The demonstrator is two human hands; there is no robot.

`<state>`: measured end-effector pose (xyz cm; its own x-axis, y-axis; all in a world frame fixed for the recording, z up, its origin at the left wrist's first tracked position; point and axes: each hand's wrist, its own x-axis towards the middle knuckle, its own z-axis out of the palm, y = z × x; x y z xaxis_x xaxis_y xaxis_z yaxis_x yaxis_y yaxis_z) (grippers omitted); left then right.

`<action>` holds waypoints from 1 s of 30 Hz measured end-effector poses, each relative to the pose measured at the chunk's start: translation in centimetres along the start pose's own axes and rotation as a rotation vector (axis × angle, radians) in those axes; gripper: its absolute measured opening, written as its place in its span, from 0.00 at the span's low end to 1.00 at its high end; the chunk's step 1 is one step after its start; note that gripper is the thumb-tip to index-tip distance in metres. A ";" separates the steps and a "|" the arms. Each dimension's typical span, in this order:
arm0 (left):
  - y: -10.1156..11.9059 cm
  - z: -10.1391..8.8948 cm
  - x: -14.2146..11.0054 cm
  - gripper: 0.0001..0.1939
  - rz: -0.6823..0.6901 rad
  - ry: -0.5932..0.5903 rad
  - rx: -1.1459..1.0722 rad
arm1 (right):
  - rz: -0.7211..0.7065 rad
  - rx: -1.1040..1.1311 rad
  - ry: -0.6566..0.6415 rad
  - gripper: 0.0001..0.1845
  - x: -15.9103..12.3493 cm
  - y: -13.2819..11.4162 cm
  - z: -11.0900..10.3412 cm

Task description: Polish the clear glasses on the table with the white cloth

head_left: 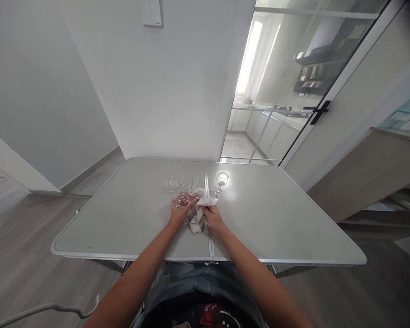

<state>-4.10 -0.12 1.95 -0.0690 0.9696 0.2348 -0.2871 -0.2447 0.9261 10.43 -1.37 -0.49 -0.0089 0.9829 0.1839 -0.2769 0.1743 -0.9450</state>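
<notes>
My left hand (178,214) is closed around the bowl of a clear stemmed glass (182,199), held on its side over the grey folding table (123,218). My right hand (212,215) grips a pale cloth (201,209), whose upper end lies against the glass's stem and whose lower end hangs to the tabletop. Three more clear glasses (181,183) stand in a row just beyond my hands. Another stemmed glass (222,181) stands alone to the right, catching bright light.
The table has a seam (207,214) down its middle and metal edging. A white wall stands behind it, with a glass sliding door (287,91) to a kitchen at the right. A counter (379,159) runs along the far right. The floor is wood.
</notes>
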 end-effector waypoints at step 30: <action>0.6 0.2 -0.2 0.18 0.032 0.013 0.023 | 0.001 0.059 -0.014 0.11 0.3 0.7 -0.1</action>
<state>-4.09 -0.46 2.51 -0.0902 0.9612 0.2606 -0.2626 -0.2754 0.9248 10.36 -0.94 -1.12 -0.0222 0.9820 0.1874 -0.3334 0.1694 -0.9275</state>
